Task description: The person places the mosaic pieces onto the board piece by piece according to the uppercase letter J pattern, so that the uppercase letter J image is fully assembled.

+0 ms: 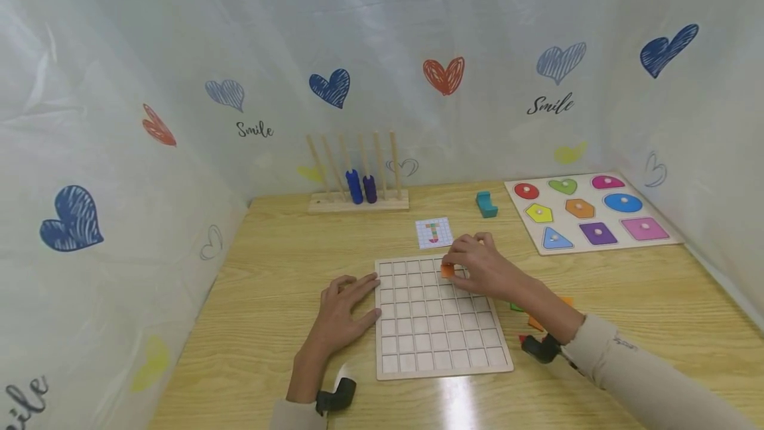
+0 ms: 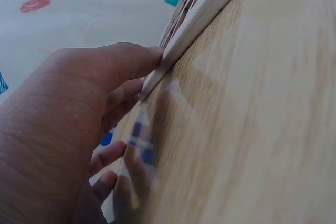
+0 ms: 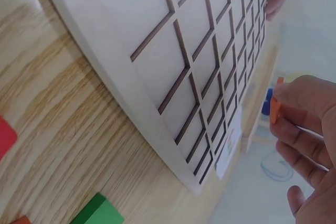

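A wooden grid board (image 1: 418, 324) of square cells lies on the table. Between thumb and fingertips my right hand (image 1: 486, 267) pinches a small orange square tile (image 1: 447, 271) over the board's upper part. In the right wrist view the tile (image 3: 275, 109) is seen edge-on and raised off the grid. My left hand (image 1: 339, 314) rests at the board's left side, its fingers extended and thumb tip touching the edge, as the left wrist view also shows. Just behind the board is a small card (image 1: 422, 239) with a coloured pattern on a grid.
Right of the board lie loose pieces: green (image 3: 98, 212), red (image 3: 5, 136) and orange (image 1: 535, 322), partly behind the forearm. A shape puzzle board (image 1: 573, 231) sits at back right, a teal block (image 1: 486, 204) beside it. A peg stand (image 1: 382, 204) with blue and purple pieces stands behind.
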`<state>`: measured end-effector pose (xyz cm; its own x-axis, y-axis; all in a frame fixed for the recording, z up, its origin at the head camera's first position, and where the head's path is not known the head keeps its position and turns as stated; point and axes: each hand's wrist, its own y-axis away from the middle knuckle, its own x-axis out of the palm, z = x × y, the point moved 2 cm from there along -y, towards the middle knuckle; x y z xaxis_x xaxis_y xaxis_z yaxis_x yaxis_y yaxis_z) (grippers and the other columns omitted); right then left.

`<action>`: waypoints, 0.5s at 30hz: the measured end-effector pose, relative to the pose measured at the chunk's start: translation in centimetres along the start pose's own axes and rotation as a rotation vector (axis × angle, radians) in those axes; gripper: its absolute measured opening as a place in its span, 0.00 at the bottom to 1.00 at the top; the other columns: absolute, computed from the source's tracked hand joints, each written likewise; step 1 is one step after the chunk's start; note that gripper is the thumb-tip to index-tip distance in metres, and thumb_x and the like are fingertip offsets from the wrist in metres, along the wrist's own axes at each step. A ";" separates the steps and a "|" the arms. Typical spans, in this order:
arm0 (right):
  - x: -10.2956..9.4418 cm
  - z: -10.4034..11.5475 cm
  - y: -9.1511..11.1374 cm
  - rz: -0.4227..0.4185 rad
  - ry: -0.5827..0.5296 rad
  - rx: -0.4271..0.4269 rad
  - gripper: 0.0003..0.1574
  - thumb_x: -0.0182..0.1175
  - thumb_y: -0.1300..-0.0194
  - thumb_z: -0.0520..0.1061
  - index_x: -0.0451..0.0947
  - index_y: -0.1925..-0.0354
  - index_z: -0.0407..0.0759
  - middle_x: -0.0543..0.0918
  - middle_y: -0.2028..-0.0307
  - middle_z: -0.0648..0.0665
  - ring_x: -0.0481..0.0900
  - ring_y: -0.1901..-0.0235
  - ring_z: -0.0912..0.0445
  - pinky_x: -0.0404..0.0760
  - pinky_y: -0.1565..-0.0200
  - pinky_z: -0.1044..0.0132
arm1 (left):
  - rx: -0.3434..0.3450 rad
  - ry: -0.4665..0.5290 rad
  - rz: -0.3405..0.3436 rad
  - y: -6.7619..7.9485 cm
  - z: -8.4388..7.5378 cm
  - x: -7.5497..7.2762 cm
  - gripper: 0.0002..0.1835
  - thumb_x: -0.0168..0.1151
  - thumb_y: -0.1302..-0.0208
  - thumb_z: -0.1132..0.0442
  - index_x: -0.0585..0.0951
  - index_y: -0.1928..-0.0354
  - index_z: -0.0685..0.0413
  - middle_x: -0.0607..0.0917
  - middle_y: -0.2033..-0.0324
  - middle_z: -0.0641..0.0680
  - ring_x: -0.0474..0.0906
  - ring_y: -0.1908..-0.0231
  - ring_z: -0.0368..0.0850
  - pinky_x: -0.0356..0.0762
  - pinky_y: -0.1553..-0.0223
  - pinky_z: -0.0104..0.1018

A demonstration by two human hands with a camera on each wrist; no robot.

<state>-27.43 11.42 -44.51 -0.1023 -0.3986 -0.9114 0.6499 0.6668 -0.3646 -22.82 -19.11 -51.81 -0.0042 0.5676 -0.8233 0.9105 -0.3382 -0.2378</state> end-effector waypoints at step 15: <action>0.8 0.7 -1.2 -0.019 -0.026 -0.050 0.09 0.76 0.46 0.43 0.86 0.65 0.47 0.82 0.64 0.51 0.74 0.59 0.54 0.62 0.54 0.48 | 0.027 -0.004 -0.028 0.0 0.0 0.0 0.29 0.64 0.36 0.47 0.77 0.32 0.42 0.74 0.33 0.41 0.63 0.35 0.54 0.57 0.40 0.62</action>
<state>-27.75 9.86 -44.73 -0.0942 -0.4278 -0.8990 0.6092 0.6894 -0.3919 -22.81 -19.11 -51.84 -0.0309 0.5744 -0.8180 0.8984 -0.3427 -0.2746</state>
